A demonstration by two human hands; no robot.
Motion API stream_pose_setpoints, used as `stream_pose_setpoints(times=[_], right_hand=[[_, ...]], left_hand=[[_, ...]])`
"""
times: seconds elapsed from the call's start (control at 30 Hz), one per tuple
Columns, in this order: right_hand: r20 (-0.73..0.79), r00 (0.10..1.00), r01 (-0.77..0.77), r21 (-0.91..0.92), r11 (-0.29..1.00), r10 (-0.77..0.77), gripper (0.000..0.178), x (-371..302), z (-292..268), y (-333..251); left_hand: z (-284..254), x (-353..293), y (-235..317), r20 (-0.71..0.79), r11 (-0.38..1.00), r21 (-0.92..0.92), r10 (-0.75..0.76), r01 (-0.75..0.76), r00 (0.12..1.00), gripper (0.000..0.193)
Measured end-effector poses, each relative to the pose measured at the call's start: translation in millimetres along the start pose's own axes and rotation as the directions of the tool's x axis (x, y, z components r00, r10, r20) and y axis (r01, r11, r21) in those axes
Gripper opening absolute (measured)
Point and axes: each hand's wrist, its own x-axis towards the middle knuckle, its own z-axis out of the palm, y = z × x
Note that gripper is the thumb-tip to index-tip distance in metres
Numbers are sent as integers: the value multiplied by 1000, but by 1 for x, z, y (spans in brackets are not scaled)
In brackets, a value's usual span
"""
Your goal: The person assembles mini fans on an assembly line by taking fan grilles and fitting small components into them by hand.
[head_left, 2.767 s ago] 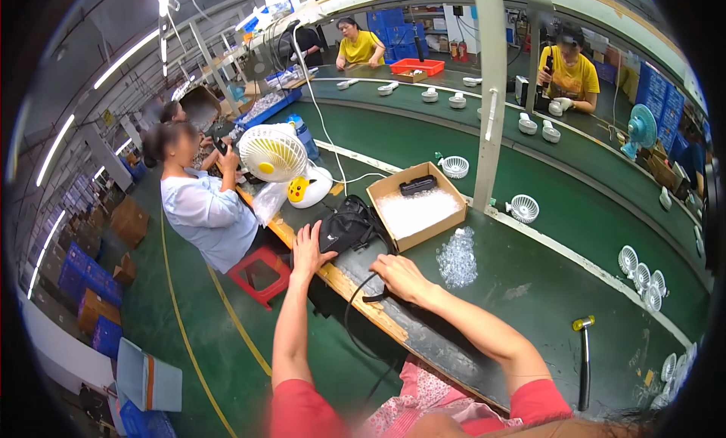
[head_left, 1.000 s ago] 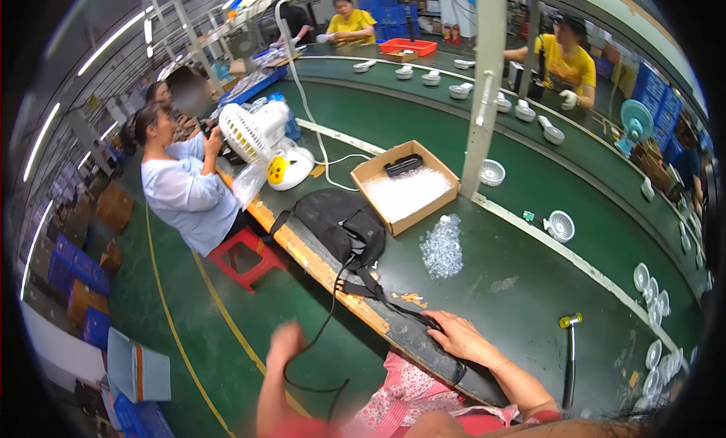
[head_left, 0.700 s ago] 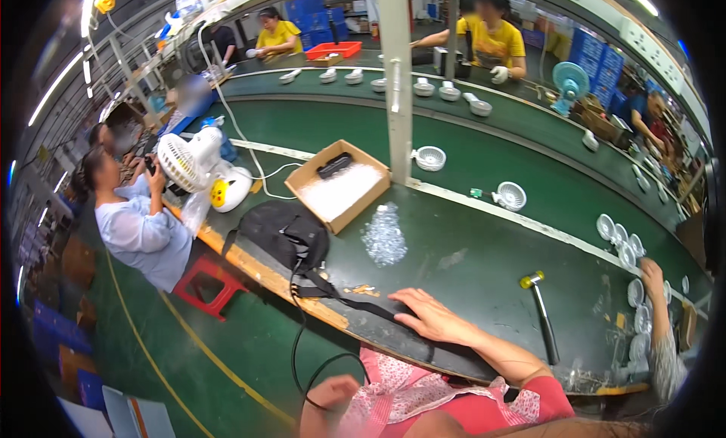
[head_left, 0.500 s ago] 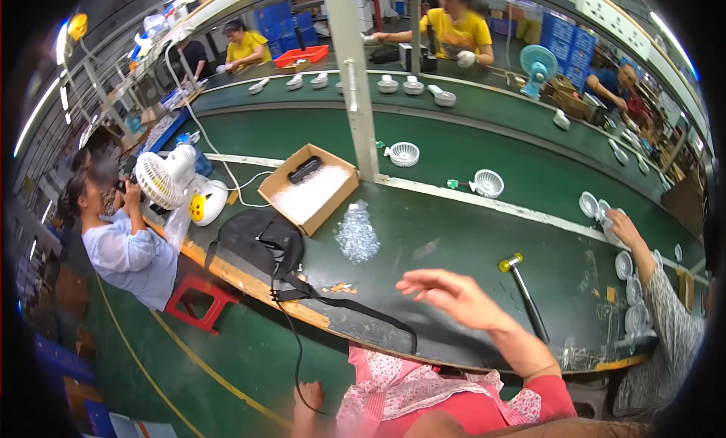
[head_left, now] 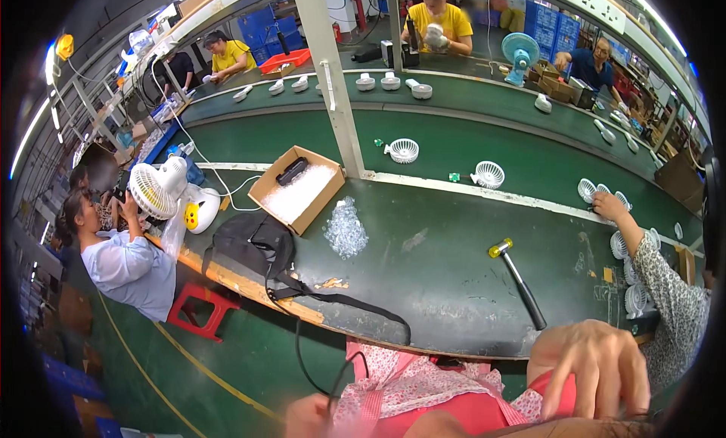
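My right hand (head_left: 594, 366) is raised at the lower right, close to the camera, its fingers apart and bent downward with nothing seen in them. Low at the bottom edge is my left hand (head_left: 308, 417), blurred, beside a black cable (head_left: 297, 347); whether its fingers hold the cable is unclear. Nearest to my right hand on the dark green table lies a hammer (head_left: 522, 287) with a yellow head and black handle. Farther left are a heap of small clear plastic pieces (head_left: 346, 230) and a black bag (head_left: 253, 245) whose strap runs along the table edge.
An open cardboard box (head_left: 318, 204) holds white bits and a black object. Past a metal post (head_left: 333, 98), white round fan parts (head_left: 489, 174) lie on a green conveyor (head_left: 446, 147). A co-worker's hand (head_left: 609, 206) touches such parts at right. A white fan (head_left: 155, 188) stands left.
My right hand has moved from above the table to the lower right, nearer the camera. My left hand has shifted slightly lower. The co-worker's hand at right has moved a little up and left.
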Motion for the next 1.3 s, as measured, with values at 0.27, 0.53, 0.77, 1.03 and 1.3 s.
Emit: stream_pose_setpoints(times=[0.27,0.53,0.77,1.03,1.3], right_hand=[[31,931,-364,-28,931,365,34,-37,3,-10],[6,486,-859,-182,479,874,64,-34,8,171],[484,427,-750,-283,598,764,46,-20,41,251],[133,510,-661,-571,487,850,18,-32,32,245],[-158,516,-616,-752,236,842,16,-41,6,266]], left_hand=[[14,121,1,362,785,-591,465,-187,808,33],[-34,76,13,88,968,-216,145,-124,985,10],[12,62,32,-478,870,276,-243,407,844,8],[6,10,43,-2,929,-110,355,-353,935,15],[31,28,-27,-460,344,372,-738,862,494,25]])
